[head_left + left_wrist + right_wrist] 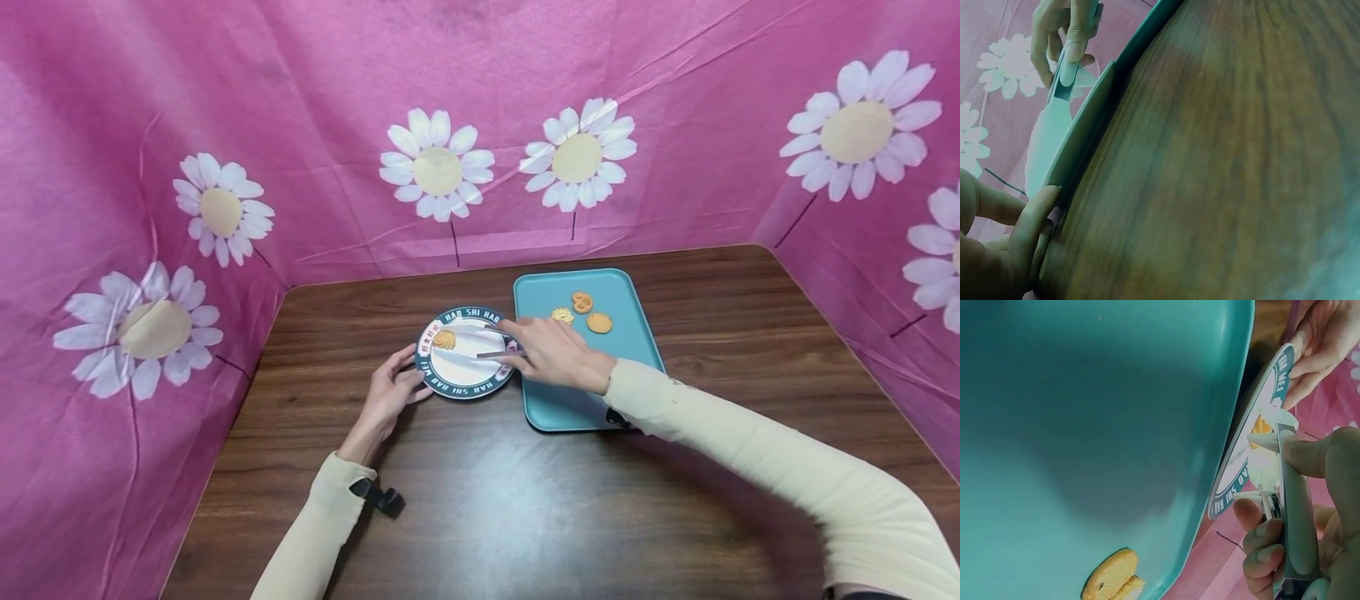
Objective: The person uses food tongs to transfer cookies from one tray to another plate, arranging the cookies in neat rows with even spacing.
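We see one cookie [444, 339] lying on the left part of a round lettered plate [463, 388], which sits on the wooden surface [480, 500] just beside a teal tray [570, 408]. Our right hand [551, 354] pinches tongs [480, 342] whose tips reach over the plate. Our left hand [390, 392] touches the plate's near-left rim with relaxed fingers. Three more cookies [582, 312] lie at the tray's far end.
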Available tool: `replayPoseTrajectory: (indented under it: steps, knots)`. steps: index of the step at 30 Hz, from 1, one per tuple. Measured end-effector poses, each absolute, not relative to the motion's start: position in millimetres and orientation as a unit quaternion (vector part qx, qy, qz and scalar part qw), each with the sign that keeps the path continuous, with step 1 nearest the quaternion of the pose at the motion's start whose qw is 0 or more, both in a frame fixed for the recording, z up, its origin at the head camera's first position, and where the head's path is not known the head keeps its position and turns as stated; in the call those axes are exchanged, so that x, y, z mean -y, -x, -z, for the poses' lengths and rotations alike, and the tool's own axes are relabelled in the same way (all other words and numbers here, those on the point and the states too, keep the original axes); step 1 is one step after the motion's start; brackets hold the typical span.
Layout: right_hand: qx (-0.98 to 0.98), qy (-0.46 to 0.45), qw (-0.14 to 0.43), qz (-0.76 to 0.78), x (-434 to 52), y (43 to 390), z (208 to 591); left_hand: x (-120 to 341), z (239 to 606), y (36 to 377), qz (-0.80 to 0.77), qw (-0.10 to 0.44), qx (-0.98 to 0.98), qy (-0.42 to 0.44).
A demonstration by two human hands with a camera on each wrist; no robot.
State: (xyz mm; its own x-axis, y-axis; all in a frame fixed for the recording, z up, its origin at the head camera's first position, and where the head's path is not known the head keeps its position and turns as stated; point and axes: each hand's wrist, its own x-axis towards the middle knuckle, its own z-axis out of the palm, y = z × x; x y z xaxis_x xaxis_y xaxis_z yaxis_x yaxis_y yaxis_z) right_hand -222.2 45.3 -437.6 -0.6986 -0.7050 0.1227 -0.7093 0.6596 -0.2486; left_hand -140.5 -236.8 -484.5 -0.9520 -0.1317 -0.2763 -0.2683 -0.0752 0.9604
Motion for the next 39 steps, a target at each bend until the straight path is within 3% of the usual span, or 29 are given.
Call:
replayPoseTrajectory:
  steps: [39]
  knots:
    - [0.904,-0.39,-0.01,-0.177,-55.1,226.4,430.4,236.5,486.4,141.4,-0.727,0.044,-0.67,0.141]
